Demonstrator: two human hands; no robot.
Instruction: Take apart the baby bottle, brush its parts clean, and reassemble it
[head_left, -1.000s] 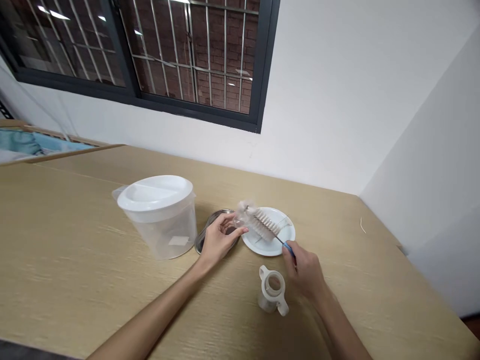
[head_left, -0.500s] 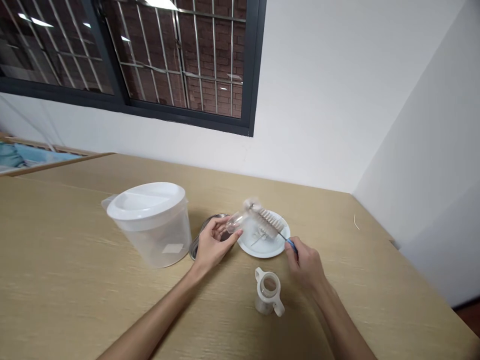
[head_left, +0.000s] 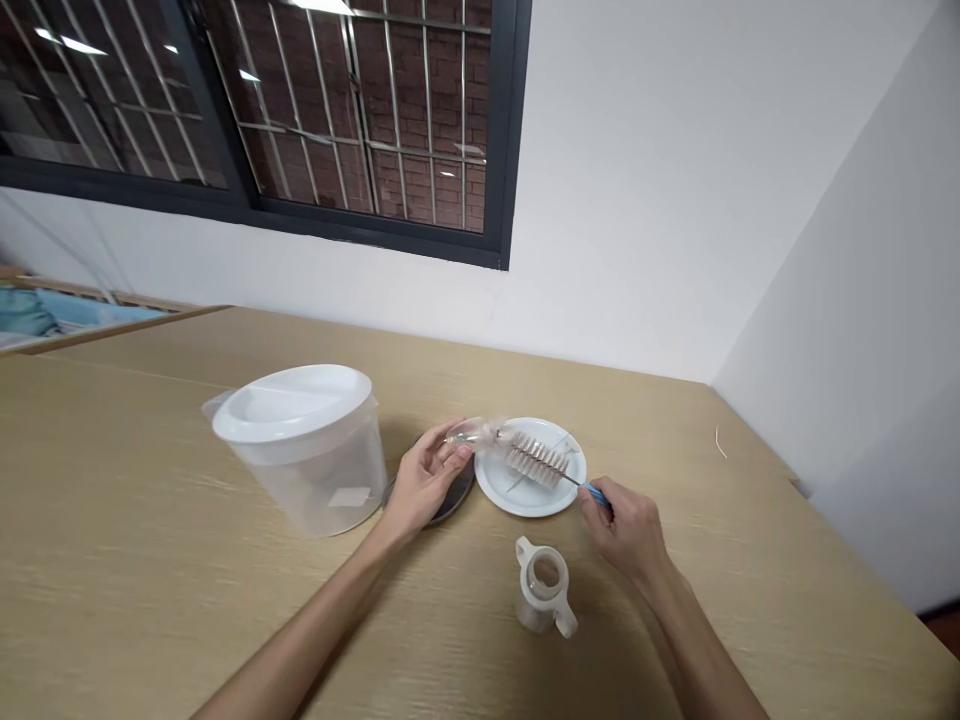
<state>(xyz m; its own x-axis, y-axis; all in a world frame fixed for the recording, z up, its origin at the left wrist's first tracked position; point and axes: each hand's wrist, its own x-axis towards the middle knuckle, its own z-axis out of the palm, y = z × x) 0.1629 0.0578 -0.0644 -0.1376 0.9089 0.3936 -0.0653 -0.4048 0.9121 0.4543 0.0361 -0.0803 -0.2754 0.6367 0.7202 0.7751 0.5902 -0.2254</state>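
My left hand is closed around a small clear dome-shaped cap, its opening turned to the right. My right hand grips the blue handle of a bottle brush. The white bristles slant up to the left over a white plate, and the blurred brush tip is at the cap's mouth. How far the tip reaches inside I cannot tell. Below the plate, a small clear bottle with a white two-handled collar stands upright and uncapped. Some thin pale pieces lie on the plate.
Left of my hands stands a translucent plastic pitcher with a white lid. A dark round metal dish is partly under my left hand. A thin white strip lies at the table's right. Wall and barred window rise behind.
The cap and my left hand have shifted slightly left. The brush has tilted flatter, its tip lowered towards the cap's mouth, and my right hand has moved a little right and down.
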